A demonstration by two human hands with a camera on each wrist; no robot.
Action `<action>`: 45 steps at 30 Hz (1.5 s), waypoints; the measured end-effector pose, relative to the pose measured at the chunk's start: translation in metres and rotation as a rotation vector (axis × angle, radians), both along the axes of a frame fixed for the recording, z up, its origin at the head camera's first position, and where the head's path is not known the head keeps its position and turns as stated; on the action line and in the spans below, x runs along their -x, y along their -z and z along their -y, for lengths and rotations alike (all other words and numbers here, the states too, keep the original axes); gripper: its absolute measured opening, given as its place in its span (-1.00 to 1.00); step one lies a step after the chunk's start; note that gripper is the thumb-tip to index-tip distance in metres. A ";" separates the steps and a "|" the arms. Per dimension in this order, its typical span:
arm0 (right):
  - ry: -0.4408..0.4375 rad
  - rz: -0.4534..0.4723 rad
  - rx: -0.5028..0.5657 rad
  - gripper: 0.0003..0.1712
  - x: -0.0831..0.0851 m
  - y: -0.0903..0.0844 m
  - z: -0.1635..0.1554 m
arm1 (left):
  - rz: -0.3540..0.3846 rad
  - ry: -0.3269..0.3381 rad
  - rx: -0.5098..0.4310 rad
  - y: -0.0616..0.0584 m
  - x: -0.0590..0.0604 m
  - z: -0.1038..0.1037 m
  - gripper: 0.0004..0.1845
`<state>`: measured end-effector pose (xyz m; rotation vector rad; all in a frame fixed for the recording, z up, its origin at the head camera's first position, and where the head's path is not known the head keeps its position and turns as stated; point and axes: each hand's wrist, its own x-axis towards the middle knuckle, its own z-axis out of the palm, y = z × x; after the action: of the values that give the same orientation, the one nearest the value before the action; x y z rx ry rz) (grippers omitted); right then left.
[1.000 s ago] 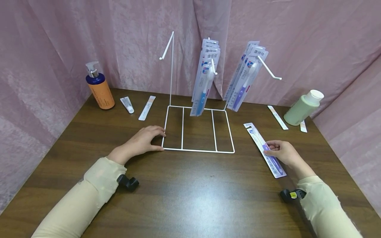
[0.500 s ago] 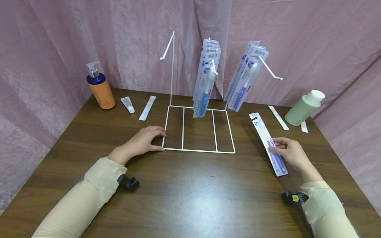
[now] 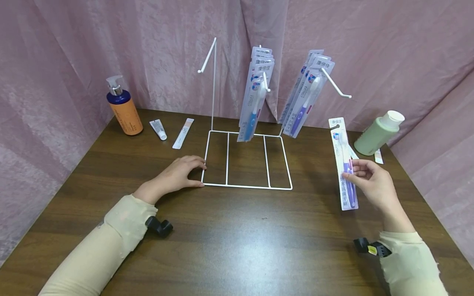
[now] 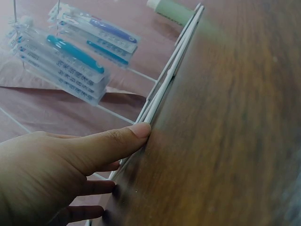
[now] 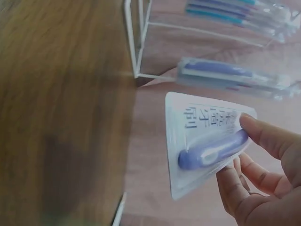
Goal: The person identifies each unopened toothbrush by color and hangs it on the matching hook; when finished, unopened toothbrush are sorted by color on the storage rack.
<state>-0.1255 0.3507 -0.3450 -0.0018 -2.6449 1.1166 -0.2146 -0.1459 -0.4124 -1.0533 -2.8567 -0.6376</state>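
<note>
In the head view a white wire display rack [image 3: 248, 187] stands on the table, with three hooks. Several packaged toothbrushes [image 3: 255, 98] hang on its middle hook and more packs [image 3: 306, 96] on the right one; the left hook [image 3: 207, 55] is bare. My left hand [image 3: 181, 172] rests at the rack's front left corner, thumb on the front wire and fingertips at the side wire. Raised to the right of the rack, a packaged purple toothbrush [image 3: 342, 164] is pinched between thumb and fingers of my right hand [image 3: 374, 183]. Its hole end points up and away from me.
At the back left stand an orange and blue pump bottle [image 3: 126, 113], a small tube [image 3: 158, 130] and a slim white packet [image 3: 183, 133]. A green bottle [image 3: 375, 135] stands back right, near another packet [image 3: 378, 157]. A pink curtain [image 3: 166, 53] hangs behind the table.
My right hand has lifted the packaged toothbrush from low over the table, moved it slightly right and turned it more upright. My left hand stays at the rack's corner.
</note>
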 end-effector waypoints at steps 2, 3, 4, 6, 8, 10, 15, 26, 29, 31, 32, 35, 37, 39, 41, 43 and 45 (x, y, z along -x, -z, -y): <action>0.014 -0.033 0.031 -0.59 -0.003 -0.004 0.004 | -0.005 0.003 -0.001 0.000 0.000 0.000 -0.48; 0.018 -0.055 0.047 -0.63 -0.004 -0.007 0.006 | -0.006 0.003 -0.001 0.000 0.000 0.000 -0.48; 0.024 -0.080 0.060 -0.65 -0.005 -0.009 0.008 | -0.006 0.003 0.000 0.000 0.000 0.000 -0.48; 0.032 -0.126 0.097 -0.61 -0.008 -0.013 0.011 | -0.001 0.000 0.001 0.000 0.000 0.001 -0.48; 0.044 -0.169 0.139 -0.55 -0.010 -0.018 0.015 | 0.005 -0.003 0.001 0.000 0.001 0.001 -0.48; 0.063 -0.206 0.180 -0.52 -0.012 -0.023 0.019 | 0.008 -0.004 0.002 0.001 0.001 0.002 -0.48; 0.097 -0.280 0.320 -0.49 -0.016 -0.035 0.031 | 0.006 -0.009 0.001 0.001 0.001 0.002 -0.48; -0.016 -0.453 0.461 -0.50 -0.025 -0.050 0.050 | 0.004 -0.008 -0.006 0.002 0.001 0.003 -0.48; -0.046 -0.480 0.497 -0.50 -0.027 -0.053 0.054 | 0.007 -0.008 -0.005 0.001 0.001 0.003 -0.47; -0.075 -0.499 0.525 -0.49 -0.028 -0.054 0.057 | 0.003 -0.003 -0.004 0.001 0.001 0.003 -0.47; -0.093 -0.511 0.536 -0.49 -0.029 -0.054 0.058 | 0.003 -0.002 -0.004 0.001 0.001 0.003 -0.48; -0.149 -0.542 0.560 -0.47 -0.031 -0.053 0.061 | 0.008 0.000 -0.001 0.000 0.001 0.002 -0.47; -0.180 -0.556 0.563 -0.47 -0.031 -0.053 0.064 | 0.013 -0.001 0.002 0.000 0.001 0.001 -0.47; -0.198 -0.560 0.562 -0.46 -0.031 -0.052 0.065 | 0.017 -0.001 0.006 -0.001 0.001 0.001 -0.47; -0.196 -0.556 0.546 -0.46 -0.030 -0.051 0.067 | 0.019 -0.001 0.009 -0.001 0.000 0.000 -0.47; -0.197 -0.550 0.536 -0.46 -0.029 -0.050 0.069 | 0.019 -0.003 0.011 -0.001 0.000 0.000 -0.47; -0.177 -0.538 0.506 -0.46 -0.028 -0.049 0.071 | 0.020 -0.004 0.012 -0.001 -0.001 0.000 -0.47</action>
<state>-0.0976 0.2796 -0.2955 0.3817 -1.8750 1.5551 -0.2140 -0.1454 -0.4110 -1.0481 -2.8825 -0.6356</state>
